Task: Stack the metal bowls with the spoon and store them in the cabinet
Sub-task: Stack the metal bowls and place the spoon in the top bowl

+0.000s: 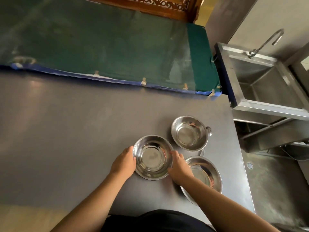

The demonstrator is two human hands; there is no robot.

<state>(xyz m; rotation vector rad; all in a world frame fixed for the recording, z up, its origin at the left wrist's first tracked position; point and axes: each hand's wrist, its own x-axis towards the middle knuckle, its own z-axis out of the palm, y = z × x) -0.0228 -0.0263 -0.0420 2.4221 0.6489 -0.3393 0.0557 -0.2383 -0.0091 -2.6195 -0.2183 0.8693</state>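
3 shiny metal bowls on the grey counter [66,131].
Left hand [123,163] and right hand [178,168] clasp opposite rims of the middle bowl [153,157], fingers curled.

The right forearm hides the near-left part of the bowl [207,174] by the table's [66,131] right edge. Behind the far bowl [189,133], near that edge, a small shiny object [209,130] shows only in part; what it is cannot be told. The green mat's [100,47] far side is cut off by the top edge. The sink's [267,87] right part runs out of view.
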